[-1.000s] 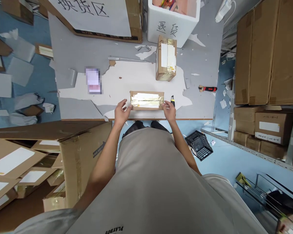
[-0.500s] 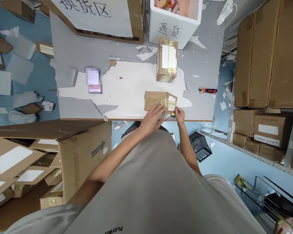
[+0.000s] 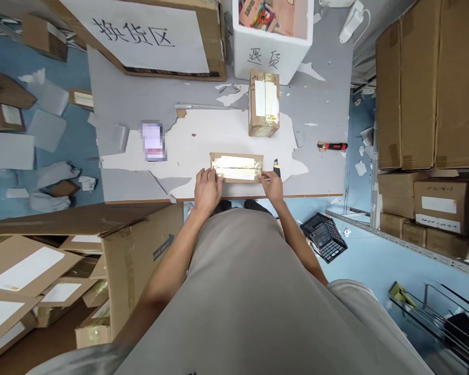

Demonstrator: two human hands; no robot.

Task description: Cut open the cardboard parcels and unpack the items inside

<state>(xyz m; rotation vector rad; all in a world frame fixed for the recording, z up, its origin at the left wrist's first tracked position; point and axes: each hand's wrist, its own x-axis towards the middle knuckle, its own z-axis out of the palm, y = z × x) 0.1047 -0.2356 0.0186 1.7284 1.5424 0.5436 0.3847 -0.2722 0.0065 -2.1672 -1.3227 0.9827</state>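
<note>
1. Your left hand has its fingers closed on the left end of the small taped box; the fingers of your right hand pinch its right front corner.
2. So the box lies between your two sets of fingers, over the worktop, label side up; from overhead it is hard to tell whether it rests there or is slightly raised.
3. The step in hand looks like steadying or squaring the box by its ends.
4. A good next move calls for even pressure from both sides, and for minding the yellow-and-black cutter just beyond your right fingers.
5. The taller box stands farther ahead of them.
</note>
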